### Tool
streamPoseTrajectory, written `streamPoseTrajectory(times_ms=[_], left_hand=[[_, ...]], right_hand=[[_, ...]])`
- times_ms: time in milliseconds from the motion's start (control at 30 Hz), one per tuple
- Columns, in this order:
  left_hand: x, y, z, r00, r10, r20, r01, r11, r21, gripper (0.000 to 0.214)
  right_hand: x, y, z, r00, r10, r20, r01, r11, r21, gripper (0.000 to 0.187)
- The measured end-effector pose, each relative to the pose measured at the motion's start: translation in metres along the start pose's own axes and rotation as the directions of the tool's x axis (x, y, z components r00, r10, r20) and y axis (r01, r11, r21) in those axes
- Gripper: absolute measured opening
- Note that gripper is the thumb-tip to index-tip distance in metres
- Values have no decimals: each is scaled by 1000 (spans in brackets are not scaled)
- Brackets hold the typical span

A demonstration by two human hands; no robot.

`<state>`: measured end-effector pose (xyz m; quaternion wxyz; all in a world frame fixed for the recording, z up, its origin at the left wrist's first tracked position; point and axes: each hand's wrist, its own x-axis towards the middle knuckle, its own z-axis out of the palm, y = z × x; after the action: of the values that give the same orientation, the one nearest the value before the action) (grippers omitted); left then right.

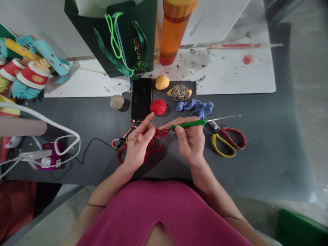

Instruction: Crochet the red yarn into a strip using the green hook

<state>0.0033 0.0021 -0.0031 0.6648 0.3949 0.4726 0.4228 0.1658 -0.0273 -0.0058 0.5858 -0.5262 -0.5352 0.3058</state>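
Right hand (191,140) grasps green crochet hook (189,124); left hand (138,143) pinches red crochet piece (153,145); red yarn ball (158,106) at 12 o'clock, scissors (227,138) at 3

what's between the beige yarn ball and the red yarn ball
A black phone lies flat between the beige ball and the red ball, shown in the head view.

A crochet hook (188,124), its handle smooth green plastic and its shaft bare metal, meets soft, fuzzy red wool work (155,149) above a matt dark-grey bench (269,153). At 3 o'clock from the hook, scissors (225,136) pair shiny metal blades with glossy red and yellow plastic grips. At 11 o'clock, a phone (141,98) shows a glossy black face.
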Motion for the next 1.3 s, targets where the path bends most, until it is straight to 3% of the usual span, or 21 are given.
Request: streamPoseTrajectory(times_ms=[133,233,500,800,933,1100,1300], left_hand=[[3,0,-2,999,-36,14,36,999,-34,54],[5,1,-3,999,-45,20,46,997,-68,59],[6,-1,-3,998,-8,68,18,989,-146,65],[6,2,-5,997,6,82,0,998,-68,66],[7,3,-7,993,-56,101,66,993,-94,55],[8,7,-8,971,-140,196,169,976,-137,66],[9,14,-9,935,-216,283,276,941,-194,55]], right_hand=[[-2,6,3,978,-206,-21,206,978,-12,16],[-1,8,4,963,-270,-23,268,961,-64,18],[0,7,4,966,-260,10,260,962,-86,15],[0,11,6,945,-326,-12,325,944,-52,21],[-1,13,7,951,-307,-42,307,952,-21,21],[0,11,7,953,-300,-51,299,954,-20,15],[0,9,8,953,-298,-53,297,954,-36,12]])
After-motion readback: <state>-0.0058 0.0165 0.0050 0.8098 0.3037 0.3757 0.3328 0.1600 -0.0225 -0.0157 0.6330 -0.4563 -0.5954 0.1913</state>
